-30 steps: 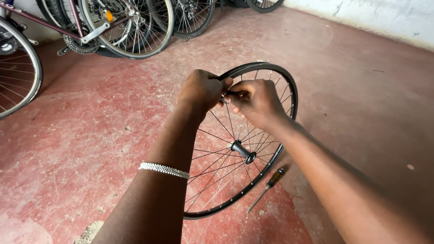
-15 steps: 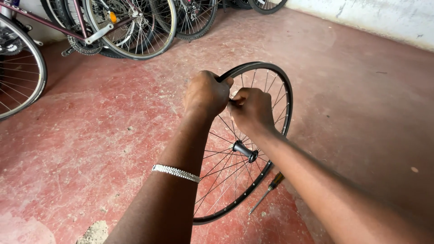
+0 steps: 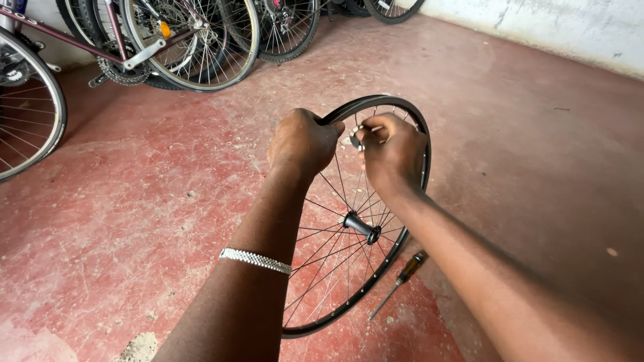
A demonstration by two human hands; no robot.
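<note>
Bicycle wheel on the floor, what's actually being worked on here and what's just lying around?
In use: bare wheel rim, gripped by left hand; small tool pinched in right hand; spokes.
Lying about: screwdriver beside rim; parked bicycles.

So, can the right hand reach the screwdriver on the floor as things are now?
Probably yes, but not right away. The screwdriver lies in the open on the red floor, just right of the wheel, under the right forearm. The right hand is busy at the rim, pinching something small.
</note>
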